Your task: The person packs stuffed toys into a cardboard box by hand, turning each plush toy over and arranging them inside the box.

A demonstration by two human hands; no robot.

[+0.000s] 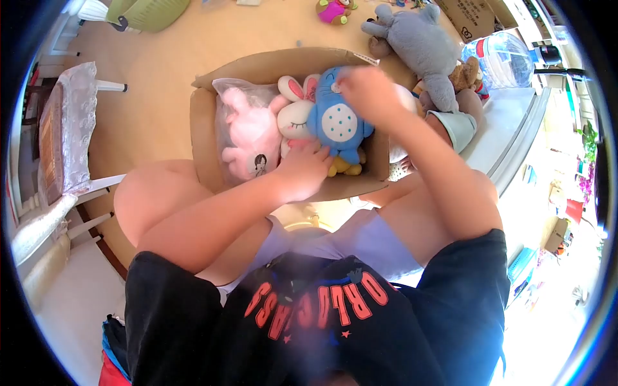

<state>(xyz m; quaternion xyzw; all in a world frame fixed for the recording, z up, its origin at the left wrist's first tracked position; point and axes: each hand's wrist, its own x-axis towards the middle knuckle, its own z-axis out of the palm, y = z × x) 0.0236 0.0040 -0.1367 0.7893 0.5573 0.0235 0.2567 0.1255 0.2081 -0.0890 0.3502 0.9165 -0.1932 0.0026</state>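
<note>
A cardboard box [205, 132] between my legs holds several plush toys. At its left side lies a pink plush [251, 132] in a clear plastic bag. Beside it is a white plush rabbit [296, 120] with pink ears, and to the right a blue plush [339, 122] with a dotted white belly. My left hand [367, 90] is closed at the upper right of the blue plush, gripping its head area. My right hand [305, 168] rests with bent, spread fingers on the toys at the lower middle, next to the blue plush's lower edge.
A grey plush elephant [418, 48] and a brown plush lie right of the box, near a large clear water bottle [505, 61]. Farther off are a small pink toy [333, 11] and a green basket [151, 14]. A lace-covered stool [67, 135] stands left.
</note>
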